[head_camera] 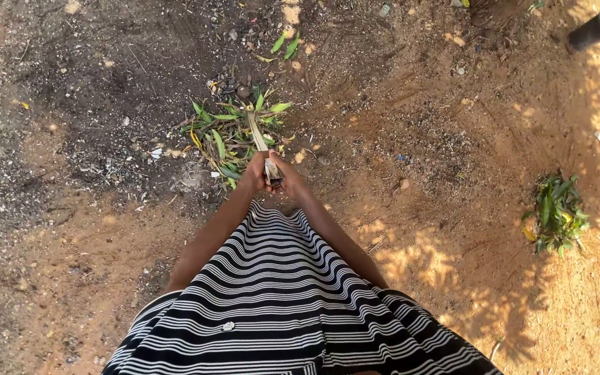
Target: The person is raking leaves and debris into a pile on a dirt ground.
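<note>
Nearest to me, my black-and-white striped garment [279, 305] filled the lower part of the view, and both forearms ran forward from it to one meeting point. My left hand [253, 175] and my right hand [288, 178] were closed together around the near end of a pale wooden tool handle [259, 139], fingers wrapped tight, the two fists touching side by side. The handle ran away from my hands, tilted slightly to the left, and its far end sat in a pile of green leaves [234, 135] lying on the dirt ground [418, 173]; the working end was hidden among the leaves, so I could not tell its kind. As a judgement, the work was partly done: leaves were gathered into one clump just beyond my fists, while a few stray leaves [285, 44] lay farther out, well apart from the pile. To the right stood a small green plant [557, 212], and at the far right corner lay a dark pipe [595, 29].
</note>
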